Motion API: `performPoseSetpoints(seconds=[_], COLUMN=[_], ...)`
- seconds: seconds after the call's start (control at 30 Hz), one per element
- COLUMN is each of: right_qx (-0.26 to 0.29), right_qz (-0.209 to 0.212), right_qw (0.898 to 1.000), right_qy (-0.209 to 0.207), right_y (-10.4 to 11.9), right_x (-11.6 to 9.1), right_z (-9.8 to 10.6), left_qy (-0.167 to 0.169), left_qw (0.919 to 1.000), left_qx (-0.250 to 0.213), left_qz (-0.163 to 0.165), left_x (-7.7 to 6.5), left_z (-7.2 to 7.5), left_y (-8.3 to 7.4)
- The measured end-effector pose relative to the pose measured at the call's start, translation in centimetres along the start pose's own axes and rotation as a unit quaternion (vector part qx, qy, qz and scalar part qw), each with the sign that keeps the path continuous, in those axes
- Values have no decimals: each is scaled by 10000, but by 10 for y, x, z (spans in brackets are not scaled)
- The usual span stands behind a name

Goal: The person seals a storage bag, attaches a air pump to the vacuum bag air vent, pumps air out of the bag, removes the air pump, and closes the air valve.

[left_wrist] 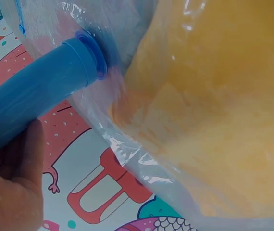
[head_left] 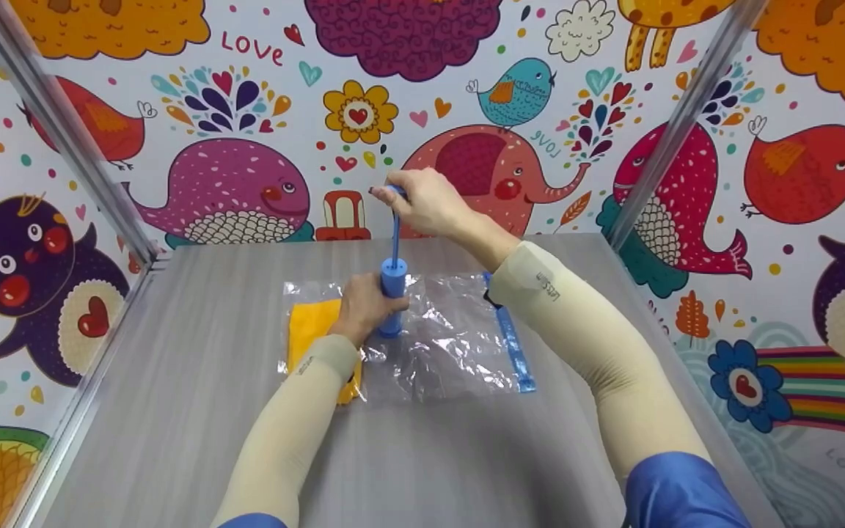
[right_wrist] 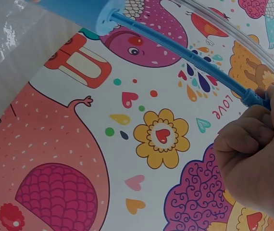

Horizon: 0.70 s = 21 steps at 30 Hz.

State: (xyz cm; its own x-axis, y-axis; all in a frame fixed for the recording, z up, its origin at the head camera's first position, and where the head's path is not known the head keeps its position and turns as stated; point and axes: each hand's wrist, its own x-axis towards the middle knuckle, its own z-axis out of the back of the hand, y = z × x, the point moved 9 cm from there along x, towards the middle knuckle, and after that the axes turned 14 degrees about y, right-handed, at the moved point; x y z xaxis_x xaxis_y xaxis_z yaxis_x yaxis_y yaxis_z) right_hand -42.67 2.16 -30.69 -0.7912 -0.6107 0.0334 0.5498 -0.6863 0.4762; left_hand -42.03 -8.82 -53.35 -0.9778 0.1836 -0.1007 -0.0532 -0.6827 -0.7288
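Observation:
A blue hand pump (head_left: 393, 282) stands upright on a clear plastic bag (head_left: 444, 345), its rod drawn well out of the barrel. My left hand (head_left: 367, 304) grips the barrel from the left. Above it, my right hand (head_left: 426, 202) holds the handle at the top of the rod (right_wrist: 175, 45). In the left wrist view, the base of the pump barrel (left_wrist: 41, 84) meets the bag's film. Folded yellow-orange cloth (head_left: 309, 330) lies inside the bag's left part, partly hidden by my left hand and forearm. A blue closure strip (head_left: 514, 345) runs along the bag's right edge.
The bag lies on a grey wood-grain table (head_left: 188, 352). Behind it rises a back wall (head_left: 239, 183) with printed cartoon animals, and similar panels flank both sides. Metal posts (head_left: 74, 147) stand at the corners.

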Motion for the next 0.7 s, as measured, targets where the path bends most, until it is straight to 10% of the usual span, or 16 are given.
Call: performPoseSetpoints(seconds=[0.7], right_qx=[-724], right_qz=[-84], right_qw=[9896], right_qy=[1240], right_y=[-32], right_x=[5], right_z=[-78], left_qy=[-282], left_qw=[9939], left_qx=[947], left_qz=[-480], left_x=[3], left_z=[3], left_y=[-8])
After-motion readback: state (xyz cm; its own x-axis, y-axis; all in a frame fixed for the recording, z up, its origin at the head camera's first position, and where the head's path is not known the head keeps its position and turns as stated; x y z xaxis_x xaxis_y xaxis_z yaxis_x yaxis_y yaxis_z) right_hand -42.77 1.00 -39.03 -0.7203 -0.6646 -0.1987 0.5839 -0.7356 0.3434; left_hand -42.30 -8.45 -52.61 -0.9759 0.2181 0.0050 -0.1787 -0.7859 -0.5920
